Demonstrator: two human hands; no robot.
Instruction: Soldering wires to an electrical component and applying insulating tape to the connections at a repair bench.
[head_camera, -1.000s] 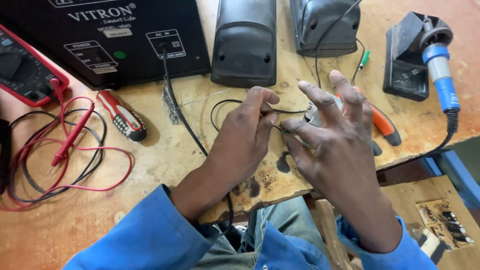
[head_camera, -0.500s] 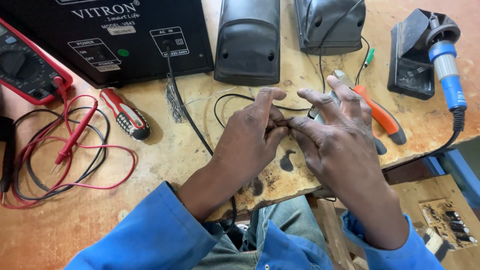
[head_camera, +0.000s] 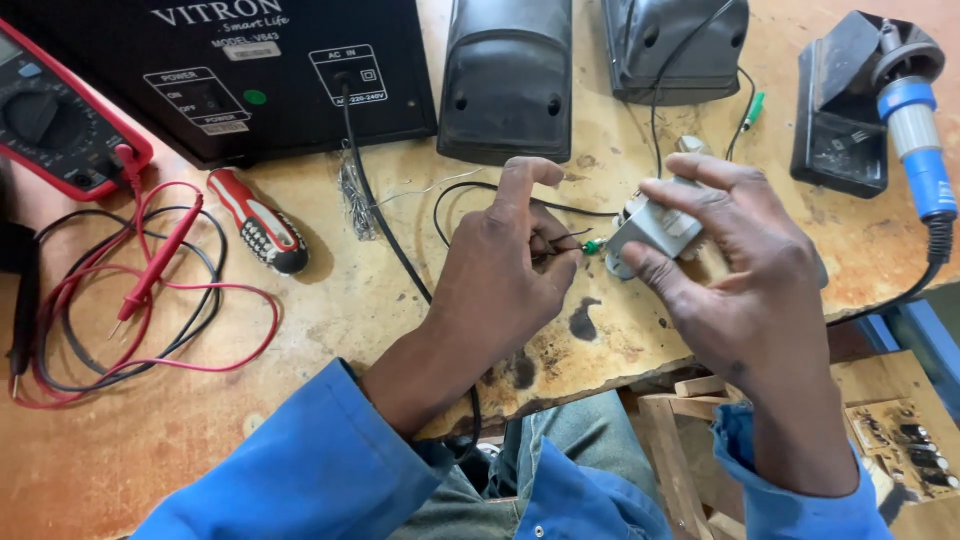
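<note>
Multimeter (head_camera: 55, 125) far left on desk (head_camera: 330, 310), screwdriver (head_camera: 258, 222) to its right. Amplifier box (head_camera: 250, 75) behind screwdriver. Soldering iron (head_camera: 912, 135) far right.

One camera, worn on the person's head, looks steeply down and slightly forward at a wooden workbench (head_camera: 330, 330). It sits close: the left hand (head_camera: 500, 280) and right hand (head_camera: 740, 280) fill the centre of the frame, and blue sleeves (head_camera: 300, 470) enter from the lower edge. The far side of the bench runs along the top of the frame, where a black box (head_camera: 230, 70) is cut off at upper left. There is no second view to share anything with.
</note>
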